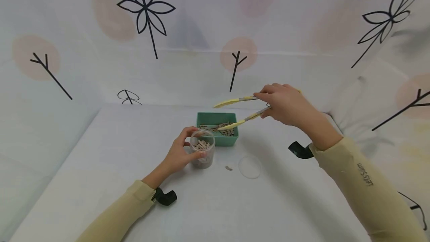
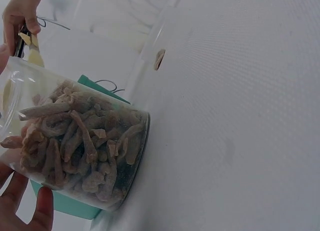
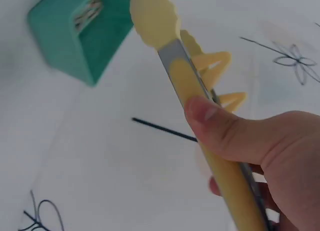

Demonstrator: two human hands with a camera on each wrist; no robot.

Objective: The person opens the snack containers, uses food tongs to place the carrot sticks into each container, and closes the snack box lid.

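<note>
My left hand (image 1: 181, 151) grips a clear plastic jar (image 1: 203, 160), fingers and thumb around its sides. Inside the jar, brown twisted dried pieces (image 2: 85, 146) fill most of the height, a few poking out at the mouth. Yellow-tipped metal tongs (image 1: 246, 119) are held in my right hand (image 1: 285, 104), with their two arms spread apart. The tong tips hang over a green rectangular box (image 1: 226, 142), and nothing shows between them. More of the brown pieces (image 1: 226, 128) lie inside that box, just behind the jar.
A single brown piece (image 1: 228, 168) lies on the white table to the right of the jar. Beside it is a clear round lid (image 1: 250, 167). White cloth (image 1: 201, 74) with black plant drawings rises behind the table.
</note>
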